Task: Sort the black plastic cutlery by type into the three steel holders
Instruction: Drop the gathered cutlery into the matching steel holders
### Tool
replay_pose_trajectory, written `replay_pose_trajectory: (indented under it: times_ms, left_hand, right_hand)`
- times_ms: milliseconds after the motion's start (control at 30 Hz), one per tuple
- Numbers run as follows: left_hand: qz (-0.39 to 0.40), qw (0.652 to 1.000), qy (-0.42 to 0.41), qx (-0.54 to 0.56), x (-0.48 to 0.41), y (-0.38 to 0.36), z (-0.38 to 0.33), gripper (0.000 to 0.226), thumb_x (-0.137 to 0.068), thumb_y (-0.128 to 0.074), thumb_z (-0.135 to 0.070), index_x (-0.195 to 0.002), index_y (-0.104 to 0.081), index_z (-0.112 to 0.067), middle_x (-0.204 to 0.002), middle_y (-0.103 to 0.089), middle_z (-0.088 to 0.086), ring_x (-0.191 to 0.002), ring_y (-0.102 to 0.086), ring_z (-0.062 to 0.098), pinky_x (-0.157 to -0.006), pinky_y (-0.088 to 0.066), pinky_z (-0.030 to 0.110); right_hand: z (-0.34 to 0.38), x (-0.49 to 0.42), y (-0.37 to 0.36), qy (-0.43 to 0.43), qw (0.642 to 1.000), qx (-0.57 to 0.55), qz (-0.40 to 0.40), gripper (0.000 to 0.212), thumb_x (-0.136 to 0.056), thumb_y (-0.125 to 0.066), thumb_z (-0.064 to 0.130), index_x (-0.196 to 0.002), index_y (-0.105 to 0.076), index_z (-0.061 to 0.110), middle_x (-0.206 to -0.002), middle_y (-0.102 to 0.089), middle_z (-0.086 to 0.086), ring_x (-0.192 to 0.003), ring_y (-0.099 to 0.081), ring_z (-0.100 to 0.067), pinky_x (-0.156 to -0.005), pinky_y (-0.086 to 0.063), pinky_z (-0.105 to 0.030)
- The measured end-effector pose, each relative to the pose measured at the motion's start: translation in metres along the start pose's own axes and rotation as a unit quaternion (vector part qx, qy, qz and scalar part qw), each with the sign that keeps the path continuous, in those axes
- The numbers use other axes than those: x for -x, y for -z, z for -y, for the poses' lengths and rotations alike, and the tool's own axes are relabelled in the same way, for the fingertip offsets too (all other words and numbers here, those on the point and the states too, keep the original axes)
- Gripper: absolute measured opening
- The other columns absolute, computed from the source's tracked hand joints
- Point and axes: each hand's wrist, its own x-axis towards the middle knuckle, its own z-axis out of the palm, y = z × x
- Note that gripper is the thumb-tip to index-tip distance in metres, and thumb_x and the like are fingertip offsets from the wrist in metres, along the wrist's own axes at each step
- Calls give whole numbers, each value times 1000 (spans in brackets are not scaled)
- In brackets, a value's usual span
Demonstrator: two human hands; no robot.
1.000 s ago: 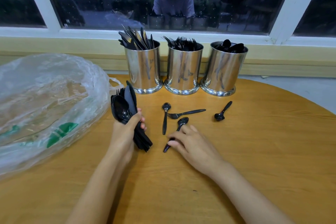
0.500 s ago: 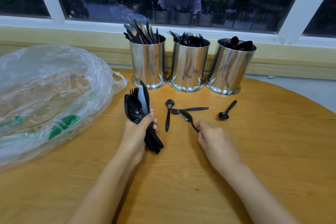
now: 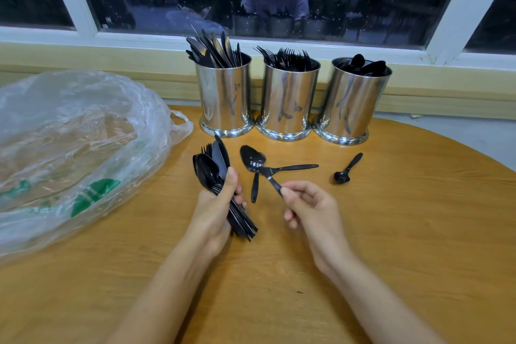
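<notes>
**Hands.** The right hand point(image 3: 312, 209) pinches the handle end of a black plastic spoon point(image 3: 252, 160) between thumb and fingertips. The spoon is raised, its bowl pointing away from the person and above the loose pieces. The left hand point(image 3: 215, 211) is wrapped around a mixed bundle of black plastic cutlery point(image 3: 212, 173). Spoon bowls, a knife blade and fork tines fan out of the top of this bundle. The hands are near each other but do not touch.

**Loose pieces.** Three pieces lie on the round wooden table point(image 3: 405, 246), just beyond the hands:
- a second black spoon point(image 3: 254, 187), handle toward the person;
- a black plastic fork point(image 3: 296, 167) lying crosswise;
- a smaller black spoon point(image 3: 348, 169), further right and apart from the others.

**Holders.** Three polished steel cylindrical holders stand side by side at the table's far edge. The left holder point(image 3: 224, 98) contains knives, the middle holder point(image 3: 287, 100) forks and the right holder point(image 3: 354, 103) spoons.

**Step in hand.** A spoon has been picked up, and sorting appears well advanced. The next move probably calls for carrying the spoon over the loose fork to the right holder and dropping it in handle first. The three loose pieces and the bundle would follow.

**Markings.** A crumpled clear plastic bag point(image 3: 83, 126) at the left carries a green print. No lettering on it can be read. No brand or label is visible on the holders or the cutlery.
</notes>
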Motion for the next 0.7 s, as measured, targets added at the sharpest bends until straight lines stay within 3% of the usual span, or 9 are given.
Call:
replay_pose_trajectory:
  times_ms: [133,233,367,467,600,700]
  left_hand:
    - [18,999,-23,-36,2,-2,2,42,-73,-64,-50,-82,-58,-10,-60,-45,-2,-58,-43,11,-65,-44,28]
    - [24,997,-45,-62,6,-5,0,37,-70,-65,-49,-83,-58,-15,-62,-48,-3,-61,-46,11,-71,-44,31]
    - [27,998,-41,-40,6,-6,-1,19,-82,-72,-25,-92,-61,-14,-63,-57,-7,-58,-54,5,-62,-48,26]
    - [-1,999,-49,11,3,-1,-5,4,-92,-62,-10,-94,-60,-13,-66,-53,-3,-59,-49,9,-64,-46,26]
    - [-17,998,-49,30,-2,7,-10,8,-93,-63,-18,-88,-62,-12,-70,-59,-1,-64,-56,10,-67,-49,26]
    - [-18,998,-48,35,-2,8,-12,10,-94,-62,-20,-88,-59,-13,-65,-54,-3,-54,-49,8,-60,-46,24]
  right_hand:
    - [-6,7,-18,16,999,-18,30,10,-88,-66,7,-96,-64,2,-72,-63,-4,-50,-57,-9,-49,-49,-19]
    - [-12,6,-20,28,998,25,44,6,-85,-71,11,-87,-66,7,-71,-66,1,-50,-57,-8,-49,-48,-19]
    - [-17,3,-18,83,991,84,64,3,-83,-73,11,-81,-72,14,-73,-70,2,-62,-57,-3,-61,-49,-20]
    - [-19,-6,-8,108,982,141,58,7,-84,-72,14,-83,-75,20,-78,-72,4,-71,-58,-1,-71,-49,-23]
    - [-26,-24,9,125,961,248,22,9,-88,-67,21,-88,-70,30,-83,-69,11,-79,-60,-2,-73,-50,-18]
    - [-30,-35,11,156,927,341,17,9,-91,-65,23,-97,-71,26,-90,-65,14,-81,-57,0,-73,-46,-15]
